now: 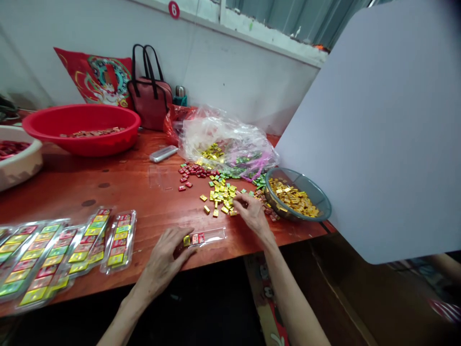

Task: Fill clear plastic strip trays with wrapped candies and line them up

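My left hand (166, 254) rests on the wooden table (118, 192), fingers pressing the left end of a clear plastic tray (209, 236) that holds a yellow and two red small wrapped blocks. My right hand (250, 209) reaches into a loose heap of yellow blocks (220, 194), fingertips curled among them; what they pinch I cannot make out. Red blocks (192, 172) and green blocks (258, 181) lie scattered beside the heap.
Several filled clear trays (65, 252) lie at the left front. A grey bowl of gold blocks (298, 197) stands right, a clear plastic bag of blocks (226, 144) behind. A red basin (81, 127), white basin (18, 158), handbag (149, 98) and cushion stand farther back.
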